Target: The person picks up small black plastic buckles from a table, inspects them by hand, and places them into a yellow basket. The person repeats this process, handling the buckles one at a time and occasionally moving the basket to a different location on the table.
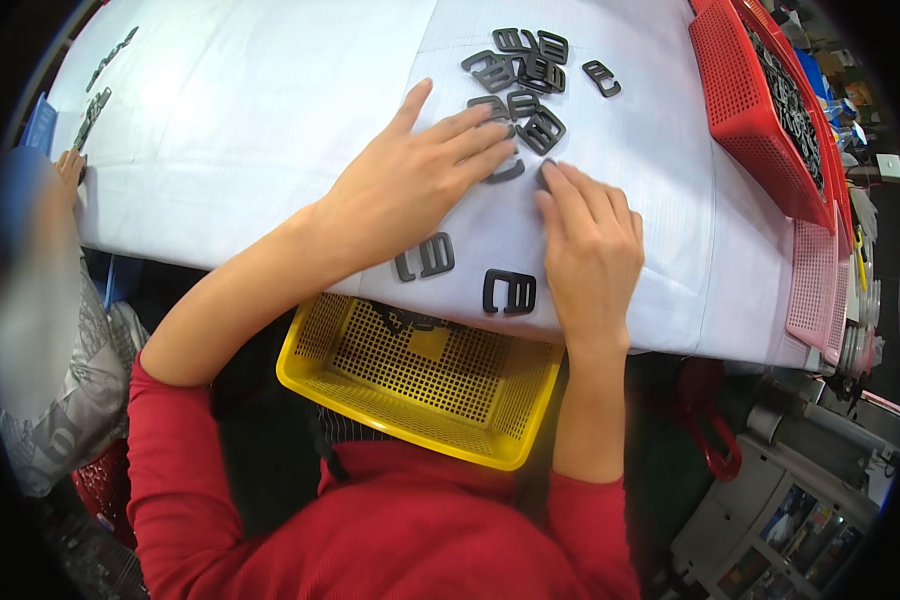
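Observation:
Several black plastic strap buckles with open hook sides lie in a loose pile [530, 72] on the white-covered table. My left hand [420, 178] reaches over the pile's near side, fingers stretched and thumb apart, its fingertips partly covering a buckle [507, 172]. Close by on the right, my right hand [595, 230] has its fingers bent together on a dark piece [546, 173], which looks like a buckle and is mostly hidden by the fingertips. Two more buckles lie by the table's near edge, one [425, 257] below my left wrist and another [509, 292] further right.
Below the near edge, a yellow basket [510, 447] holds a few black pieces. A red basket [735, 110] full of black parts stands at right, near a pink basket [818, 290]. At left, another person's hand [70, 170] is beside more black pieces [92, 118].

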Demonstrator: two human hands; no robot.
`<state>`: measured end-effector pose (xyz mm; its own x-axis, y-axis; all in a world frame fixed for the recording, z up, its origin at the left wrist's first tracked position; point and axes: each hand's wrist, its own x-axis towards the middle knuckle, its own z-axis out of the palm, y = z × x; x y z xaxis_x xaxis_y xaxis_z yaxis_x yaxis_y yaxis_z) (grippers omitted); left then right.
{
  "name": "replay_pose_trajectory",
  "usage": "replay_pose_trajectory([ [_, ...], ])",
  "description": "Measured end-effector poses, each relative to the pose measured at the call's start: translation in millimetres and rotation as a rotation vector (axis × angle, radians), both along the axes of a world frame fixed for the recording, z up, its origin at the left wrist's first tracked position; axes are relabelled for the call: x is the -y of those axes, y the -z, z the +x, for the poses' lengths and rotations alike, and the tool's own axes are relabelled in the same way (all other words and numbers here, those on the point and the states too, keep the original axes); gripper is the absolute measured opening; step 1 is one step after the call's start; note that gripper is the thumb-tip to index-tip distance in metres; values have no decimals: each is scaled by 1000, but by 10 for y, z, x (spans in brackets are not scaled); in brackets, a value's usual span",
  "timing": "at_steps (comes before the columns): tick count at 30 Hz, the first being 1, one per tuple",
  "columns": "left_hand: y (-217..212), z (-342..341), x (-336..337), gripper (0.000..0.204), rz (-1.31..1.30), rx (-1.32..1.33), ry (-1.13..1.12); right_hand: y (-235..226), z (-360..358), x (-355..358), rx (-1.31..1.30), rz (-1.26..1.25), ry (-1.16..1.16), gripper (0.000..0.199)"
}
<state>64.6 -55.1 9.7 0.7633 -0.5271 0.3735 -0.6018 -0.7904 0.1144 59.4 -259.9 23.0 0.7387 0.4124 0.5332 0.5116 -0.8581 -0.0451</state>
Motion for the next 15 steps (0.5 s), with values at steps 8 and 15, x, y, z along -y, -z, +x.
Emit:
replay_pose_trajectory([
  [8,-99,-291,-296,43,-64,-22,29,-160,-12,198,-255,305,-108,21],
  [15,-11,167,-176,52,-15,39,18,-90,145,61,-189,-10,-125,33],
])
